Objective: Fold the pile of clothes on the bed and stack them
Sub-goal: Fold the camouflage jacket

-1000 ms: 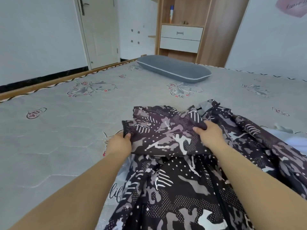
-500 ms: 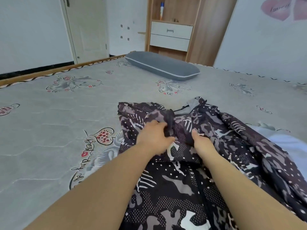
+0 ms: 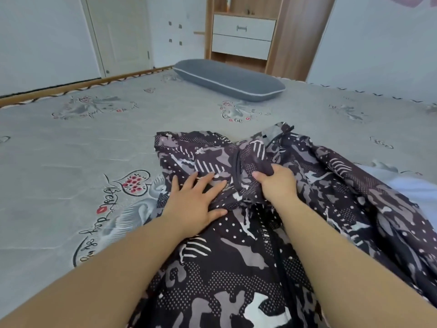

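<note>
Jacket: dark, patterned in grey, white and dotted patches, spread on the near right part of the bed, its far end folded back toward the person; a dark zip runs up its middle.
Left hand: fingers straight and spread, palm flat, pressing the folded part of the jacket down onto the layer below.
Right hand: fingers curled, thumb out to the left, gripping a bunched ridge of jacket fabric just right of the zip.
Forearms: both bare, reaching in from the bottom edge, the left over the mattress edge of the jacket, the right over its middle.
White cloth: pale garment lying at the right edge, partly under the jacket's right side.
Bed: grey quilted cover printed with swans, hearts and red lips; wooden frame along the far left edge.
Writing: black cursive script on the cover beside the left forearm, seen upside down and not clearly readable.
Pillow: long, grey with a pale piped seam, lying at the far end of the bed, well apart from the jacket.
Room: white walls, a white door at the far left.
Wardrobe: wooden, with two white drawers, behind the pillow.
</note>
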